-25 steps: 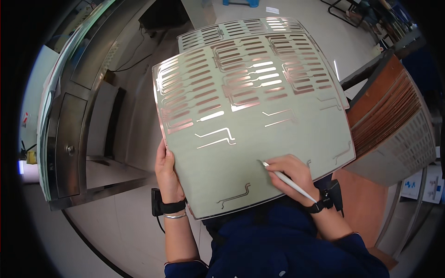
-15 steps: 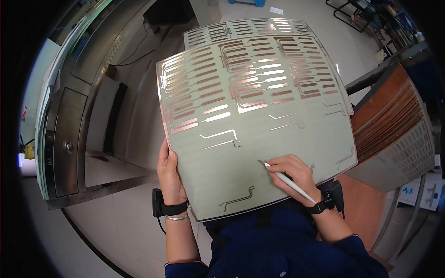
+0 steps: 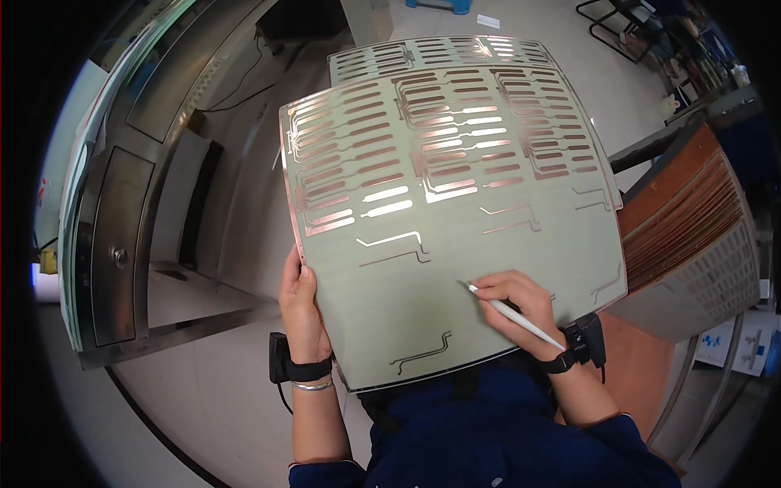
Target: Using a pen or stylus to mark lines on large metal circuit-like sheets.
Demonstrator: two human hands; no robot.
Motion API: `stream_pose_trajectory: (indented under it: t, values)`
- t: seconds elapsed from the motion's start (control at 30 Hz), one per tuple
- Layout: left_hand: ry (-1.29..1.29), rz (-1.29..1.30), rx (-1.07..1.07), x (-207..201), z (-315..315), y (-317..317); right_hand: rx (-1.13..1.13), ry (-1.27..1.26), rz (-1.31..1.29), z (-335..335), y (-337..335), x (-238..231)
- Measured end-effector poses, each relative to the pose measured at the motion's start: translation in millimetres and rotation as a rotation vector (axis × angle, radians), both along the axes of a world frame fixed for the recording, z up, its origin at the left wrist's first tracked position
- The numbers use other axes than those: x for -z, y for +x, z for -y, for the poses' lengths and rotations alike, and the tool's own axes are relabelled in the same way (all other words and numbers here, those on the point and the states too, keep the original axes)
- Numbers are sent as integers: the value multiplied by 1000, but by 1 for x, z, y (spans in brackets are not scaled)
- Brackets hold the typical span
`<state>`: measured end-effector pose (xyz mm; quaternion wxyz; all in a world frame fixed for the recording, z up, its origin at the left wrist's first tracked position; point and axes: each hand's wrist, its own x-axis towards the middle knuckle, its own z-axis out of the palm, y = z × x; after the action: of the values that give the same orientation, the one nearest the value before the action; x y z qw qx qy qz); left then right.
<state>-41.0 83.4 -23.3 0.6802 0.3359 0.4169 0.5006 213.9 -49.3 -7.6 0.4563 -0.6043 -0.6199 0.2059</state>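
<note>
While the left hand (image 3: 302,315) grips the board (image 3: 390,305), the right hand (image 3: 519,302) pinches a white tool (image 3: 525,324), work apparently unfinished.

The front panel (image 3: 390,305) takes the middle of the frame, a second panel (image 3: 443,52) showing behind its upper edge, with the left hand (image 3: 303,305) at its lower left edge and the right hand (image 3: 522,302) over its lower right part, a pen-shaped tool (image 3: 530,328) between the fingers. A stack of boards (image 3: 687,224) stands at the frame's right, and a cabinet (image 3: 122,244) runs along the left. Beyond the panels, a stool (image 3: 439,5) sits at the top edge, left of a chair (image 3: 612,31) at the upper right.
</note>
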Motion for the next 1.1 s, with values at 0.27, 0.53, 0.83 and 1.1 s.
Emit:
stream_pose_trajectory:
  t: [0.27, 0.53, 0.83, 1.1]
  values:
    - [30, -7, 42, 5, -1, -3, -38, -21, 27, 7, 4, -1]
    - [27, -17, 32, 4, -1, -1, -41, -37, 26, 5, 4, -2]
    - [32, -32, 37, 1, -1, -4, 46, 23, 40, -1, -2, 0]
    - [36, 10, 18, 2, 0, -1, -39, -66, -5, 6, 4, -1]
